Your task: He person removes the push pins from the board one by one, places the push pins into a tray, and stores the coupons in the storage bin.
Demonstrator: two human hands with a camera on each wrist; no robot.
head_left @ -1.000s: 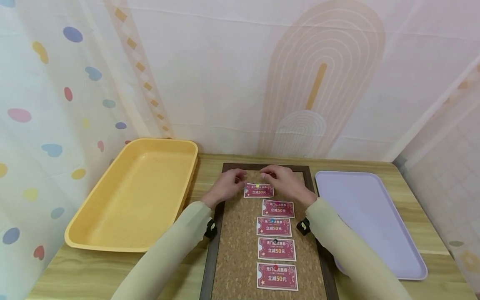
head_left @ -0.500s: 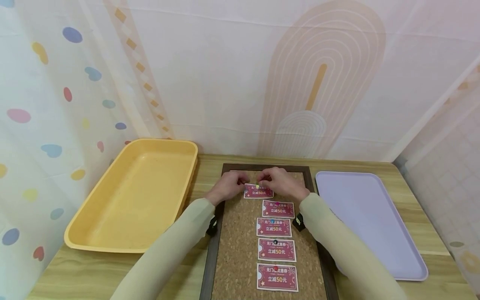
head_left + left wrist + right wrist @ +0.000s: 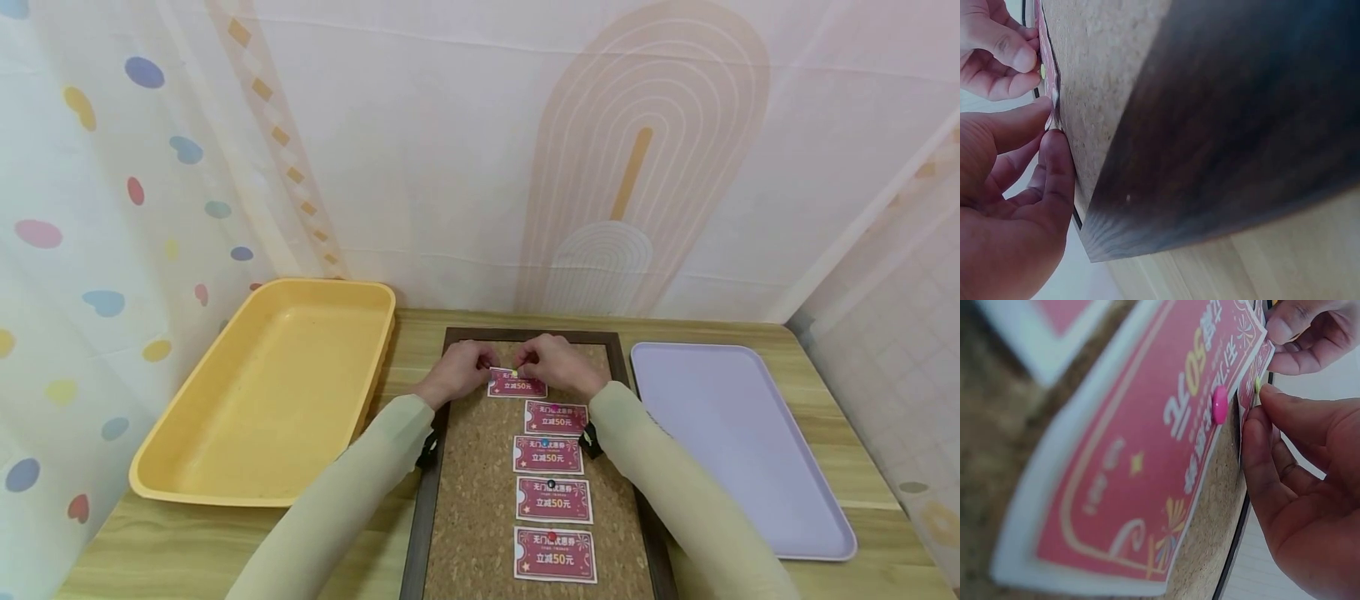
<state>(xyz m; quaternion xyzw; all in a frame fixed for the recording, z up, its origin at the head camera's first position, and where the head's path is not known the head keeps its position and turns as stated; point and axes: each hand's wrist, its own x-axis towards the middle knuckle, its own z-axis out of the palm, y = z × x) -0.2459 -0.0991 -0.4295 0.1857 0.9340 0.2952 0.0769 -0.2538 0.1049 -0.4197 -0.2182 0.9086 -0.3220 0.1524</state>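
Note:
Near the top of the framed corkboard (image 3: 480, 500), both hands meet over the uppermost red coupon (image 3: 517, 386). My left hand (image 3: 459, 368) pinches its upper left corner between thumb and forefinger; the left wrist view shows this hand (image 3: 1016, 194) close up at the paper's edge. The right hand (image 3: 558, 364) has thumb and fingers at a yellow-green pushpin (image 3: 1042, 71) on the coupon's upper edge. In the right wrist view that hand (image 3: 1310, 469) pinches at the pin (image 3: 1257, 385), partly hiding the coupon's right end. Below, a magenta pin (image 3: 1219, 405) stands on the second coupon (image 3: 556, 419).
Further coupons with blue, black and red pins, such as the lowest one (image 3: 555, 556), run down the board. A yellow tray (image 3: 262, 400) lies left of the board and a lilac tray (image 3: 742, 442) right of it, on the wooden table (image 3: 840, 400). A patterned curtain (image 3: 450, 167) hangs behind.
The right hand has moved left from beside the top coupon onto the yellow-green pin, its forearm swinging inward. My left hand has shifted slightly right at the coupon's corner.

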